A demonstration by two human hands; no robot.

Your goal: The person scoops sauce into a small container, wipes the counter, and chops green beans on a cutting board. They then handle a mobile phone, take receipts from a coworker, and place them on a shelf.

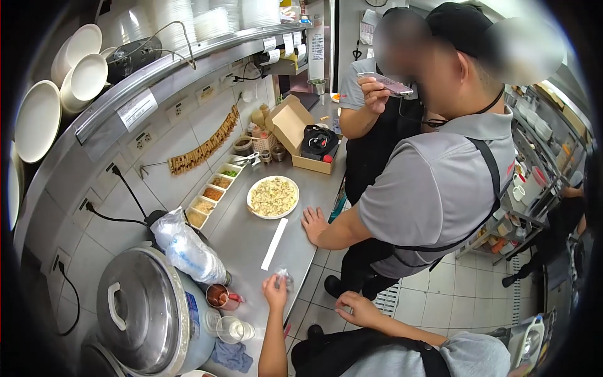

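Note:
Low over the counter's front edge, my left hand [274, 293] has its fingers closed on a crumpled piece of clear plastic [284, 278]. My right hand [357, 310] hangs in the air off the counter, fingers loosely bent and apart, holding nothing. A white paper strip [274, 245] lies flat just beyond my left hand. Past it stands a round white bowl [273, 197] of pale yellow chopped food. To the left of my left hand are a red-brown container with a red handle [223, 297] and a clear cup [235, 330].
A co-worker in grey [440, 182] leans a hand on the counter [239, 245] and holds up a phone [386, 83]; another person stands behind. Small topping trays [212, 193], an open cardboard box [291, 125], a big lidded pot [141, 301] and a blue cloth [232, 355] are around.

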